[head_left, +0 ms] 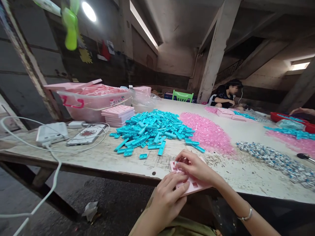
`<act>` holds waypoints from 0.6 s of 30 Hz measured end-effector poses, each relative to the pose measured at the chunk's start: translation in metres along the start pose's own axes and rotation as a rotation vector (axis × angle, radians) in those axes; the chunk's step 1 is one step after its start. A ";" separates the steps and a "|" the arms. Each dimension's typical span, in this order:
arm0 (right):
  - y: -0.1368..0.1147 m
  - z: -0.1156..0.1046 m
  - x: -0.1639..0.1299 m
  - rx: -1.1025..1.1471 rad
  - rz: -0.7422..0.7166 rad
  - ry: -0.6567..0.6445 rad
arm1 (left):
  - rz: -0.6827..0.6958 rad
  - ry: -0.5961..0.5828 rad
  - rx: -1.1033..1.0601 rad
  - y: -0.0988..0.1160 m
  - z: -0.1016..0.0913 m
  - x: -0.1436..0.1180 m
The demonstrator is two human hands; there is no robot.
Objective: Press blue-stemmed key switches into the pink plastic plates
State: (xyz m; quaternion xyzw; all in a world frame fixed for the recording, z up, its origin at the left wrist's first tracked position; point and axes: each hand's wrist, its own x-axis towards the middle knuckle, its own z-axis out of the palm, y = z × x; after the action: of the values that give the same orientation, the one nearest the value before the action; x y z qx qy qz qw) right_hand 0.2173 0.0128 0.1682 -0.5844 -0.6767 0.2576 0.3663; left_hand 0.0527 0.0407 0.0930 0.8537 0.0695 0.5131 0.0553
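A pink slotted board (pixel 194 187) rests at the table's near edge, partly hidden under both hands. My left hand (pixel 169 190) grips its near left side, with fingers and thumb lying over the top face. Bent over the board's far left corner, my right hand (pixel 195 166) has its fingertips and thumb drawn together at a slot. A tiny pale piece seems to be at those fingertips, too small to name. Just beyond lies a heap of turquoise plastic pieces (pixel 154 126). To its right spreads a pile of small pink translucent pieces (pixel 208 132).
Stacked pink boards (pixel 118 114) stand before a full plastic tub (pixel 91 106). A phone (pixel 86 134), a white device (pixel 51 133) and looping cable lie left. Small white-and-blue parts (pixel 278 160) spread at right. Another person (pixel 225 95) sits across the table.
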 end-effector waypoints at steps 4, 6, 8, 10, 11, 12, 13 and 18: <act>0.000 -0.002 0.003 -0.068 -0.007 0.010 | -0.045 -0.006 -0.043 0.004 0.006 0.000; 0.000 -0.001 0.005 -0.090 -0.016 0.012 | -0.053 -0.003 -0.053 0.004 0.007 -0.001; 0.000 0.001 0.007 -0.105 -0.025 0.006 | -0.057 0.000 -0.057 0.004 0.007 -0.002; -0.001 0.001 0.008 -0.116 -0.032 -0.003 | -0.061 -0.005 -0.059 0.003 0.006 -0.003; -0.001 0.001 0.008 -0.122 -0.034 -0.010 | -0.064 -0.008 -0.058 0.003 0.006 -0.004; -0.002 0.001 0.008 -0.128 -0.036 -0.020 | -0.066 -0.013 -0.058 0.003 0.006 -0.004; -0.002 0.000 0.009 -0.136 -0.040 -0.030 | -0.068 -0.017 -0.058 0.003 0.007 -0.004; -0.004 -0.005 0.011 -0.156 -0.057 -0.084 | -0.086 -0.034 -0.072 0.003 0.007 -0.002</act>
State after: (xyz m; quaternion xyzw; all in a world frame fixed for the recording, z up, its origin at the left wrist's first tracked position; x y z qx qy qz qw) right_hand 0.2183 0.0222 0.1757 -0.5804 -0.7258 0.2179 0.2979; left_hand 0.0580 0.0367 0.0883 0.8560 0.0867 0.4978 0.1091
